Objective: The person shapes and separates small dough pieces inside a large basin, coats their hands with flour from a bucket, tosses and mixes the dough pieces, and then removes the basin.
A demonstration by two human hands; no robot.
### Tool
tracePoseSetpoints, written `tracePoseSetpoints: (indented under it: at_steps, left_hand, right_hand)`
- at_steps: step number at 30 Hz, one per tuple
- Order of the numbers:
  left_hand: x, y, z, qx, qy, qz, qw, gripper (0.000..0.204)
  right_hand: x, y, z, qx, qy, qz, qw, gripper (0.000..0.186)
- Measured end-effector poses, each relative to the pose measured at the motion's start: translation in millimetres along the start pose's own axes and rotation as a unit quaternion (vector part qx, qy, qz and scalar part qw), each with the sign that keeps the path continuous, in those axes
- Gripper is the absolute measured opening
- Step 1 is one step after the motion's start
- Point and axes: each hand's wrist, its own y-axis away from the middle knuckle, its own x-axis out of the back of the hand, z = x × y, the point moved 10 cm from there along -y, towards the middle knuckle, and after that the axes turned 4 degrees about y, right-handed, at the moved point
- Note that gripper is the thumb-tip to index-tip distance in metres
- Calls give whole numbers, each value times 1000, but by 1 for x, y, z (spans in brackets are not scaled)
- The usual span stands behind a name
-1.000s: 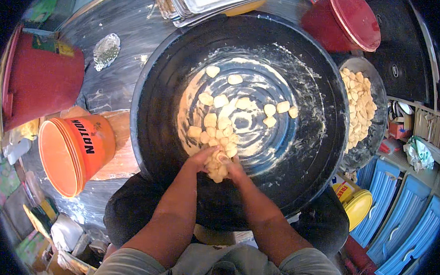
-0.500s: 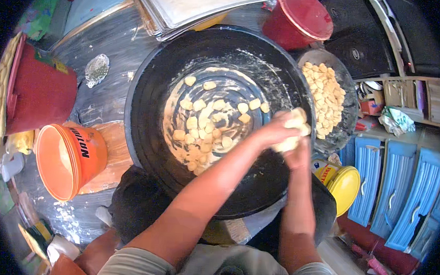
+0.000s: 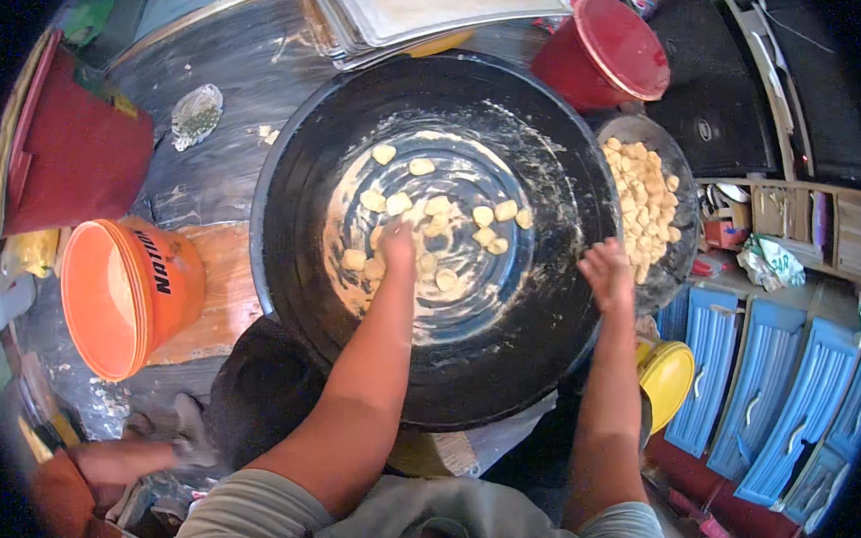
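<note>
A large black basin (image 3: 453, 387) dusted with flour sits between my legs. Small pale dough pieces (image 3: 421, 166) lie scattered over its floor. My left hand (image 3: 399, 244) reaches down among them near the middle; its fingers are blurred and partly hidden, so any hold on a piece cannot be made out. At the basin's right rim, my right hand (image 3: 606, 271) is open, its fingers spread and nothing held. Just beyond it stands a dark round bowl (image 3: 684, 165) heaped with more dough pieces (image 3: 639, 197).
An orange bucket (image 3: 152, 293) and a red tub (image 3: 91, 144) stand at the left. Stacked trays (image 3: 434, 6) and a red bucket (image 3: 602, 54) are behind the basin. A yellow-lidded bucket (image 3: 666, 384) and blue drawers (image 3: 756, 383) are at right. Another person's limb (image 3: 124, 458) shows lower left.
My hands, together at the basin's right side with a clump of dough pieces, have separated. The left moved back to the middle; the right, now without dough, stays by the rim.
</note>
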Motion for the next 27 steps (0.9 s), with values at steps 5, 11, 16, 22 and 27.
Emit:
tracePoseSetpoints:
  at_steps: [5, 11, 16, 22, 27]
  left_hand:
    - [116, -6, -52, 58, -161, 255, 952, 40]
    - [63, 1, -41, 131, -247, 152, 948, 58]
    - [136, 0, -14, 150, -302, 226, 914, 65]
    - [124, -20, -46, 153, -298, 185, 924, 72]
    - [142, -29, -53, 158, -304, 176, 923, 73]
  right_hand:
    - [-148, -3, 113, -126, 362, -177, 907, 58]
    - [28, -175, 137, -52, 260, 228, 937, 84]
    - [-100, -152, 182, -134, 132, 309, 932, 96]
    - [-289, -197, 130, 227, 673, 64, 701, 72]
    - [-436, -108, 192, 157, 707, -222, 653, 85]
